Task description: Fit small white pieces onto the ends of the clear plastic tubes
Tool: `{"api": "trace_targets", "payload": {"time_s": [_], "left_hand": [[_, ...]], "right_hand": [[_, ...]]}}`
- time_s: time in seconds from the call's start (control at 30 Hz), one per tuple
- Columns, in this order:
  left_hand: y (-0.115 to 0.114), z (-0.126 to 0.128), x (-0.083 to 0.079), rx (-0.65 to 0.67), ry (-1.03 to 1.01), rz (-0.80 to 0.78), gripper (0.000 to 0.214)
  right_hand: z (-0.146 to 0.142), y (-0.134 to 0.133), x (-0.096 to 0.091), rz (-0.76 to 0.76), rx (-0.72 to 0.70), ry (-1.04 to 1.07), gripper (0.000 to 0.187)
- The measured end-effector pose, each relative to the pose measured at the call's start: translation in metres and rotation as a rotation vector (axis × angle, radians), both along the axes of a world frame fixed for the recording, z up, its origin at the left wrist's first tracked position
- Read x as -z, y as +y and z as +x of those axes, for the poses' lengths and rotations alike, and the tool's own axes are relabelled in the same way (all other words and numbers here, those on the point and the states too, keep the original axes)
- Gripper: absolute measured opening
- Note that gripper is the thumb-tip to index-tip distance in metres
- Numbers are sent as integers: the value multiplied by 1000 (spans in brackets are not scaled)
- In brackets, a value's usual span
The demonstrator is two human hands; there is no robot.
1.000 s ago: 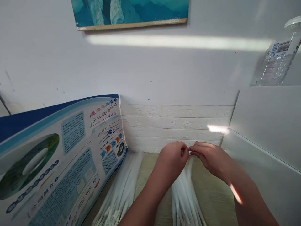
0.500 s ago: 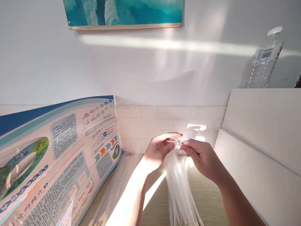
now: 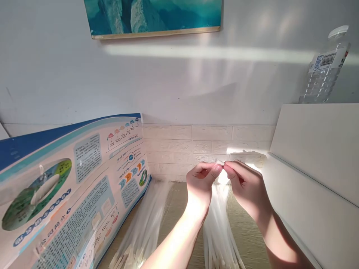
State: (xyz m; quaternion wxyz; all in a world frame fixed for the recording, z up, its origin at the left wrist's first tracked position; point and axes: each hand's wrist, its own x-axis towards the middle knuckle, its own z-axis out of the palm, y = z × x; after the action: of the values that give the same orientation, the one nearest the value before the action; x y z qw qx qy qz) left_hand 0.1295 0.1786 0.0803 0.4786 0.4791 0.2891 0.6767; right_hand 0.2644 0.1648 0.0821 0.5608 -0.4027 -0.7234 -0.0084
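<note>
My left hand and my right hand meet in front of the brick-patterned wall. A small white piece is pinched between the thumbs and forefingers of both; its kind I cannot make out. Below them lies a bundle of long, thin, whitish translucent strands, its near ends fanned toward me. The hands hide part of its far end. Left of my left forearm rests a second bundle of similar strands, with pale yellowish near ends.
A printed poster board leans along the left side. White box-like panels stand at the right, a clear plastic bottle above them. Behind is a wall with a teal picture. The tabletop has a wood-like grain.
My hands have come closer together around the small white piece, and the left fingers have closed in on it. The view has shifted slightly, showing more of the left bundle.
</note>
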Motion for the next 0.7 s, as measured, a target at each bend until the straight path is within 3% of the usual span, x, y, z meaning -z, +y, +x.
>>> {"api": "trace_targets", "payload": {"time_s": [0.1, 0.23, 0.47, 0.7], "left_hand": [[-7, 8, 6, 19, -55, -13, 19], [-5, 12, 12, 51, -108, -1, 19], [11, 5, 18, 83, -81, 42, 13], [17, -1, 18, 139, 34, 225, 12]], "right_hand": [[0, -1, 1, 84, 50, -9, 27], [-2, -5, 1, 69, 37, -17, 31], [11, -3, 3, 61, -125, -115, 20], [33, -7, 0, -175, -313, -298, 21]]}}
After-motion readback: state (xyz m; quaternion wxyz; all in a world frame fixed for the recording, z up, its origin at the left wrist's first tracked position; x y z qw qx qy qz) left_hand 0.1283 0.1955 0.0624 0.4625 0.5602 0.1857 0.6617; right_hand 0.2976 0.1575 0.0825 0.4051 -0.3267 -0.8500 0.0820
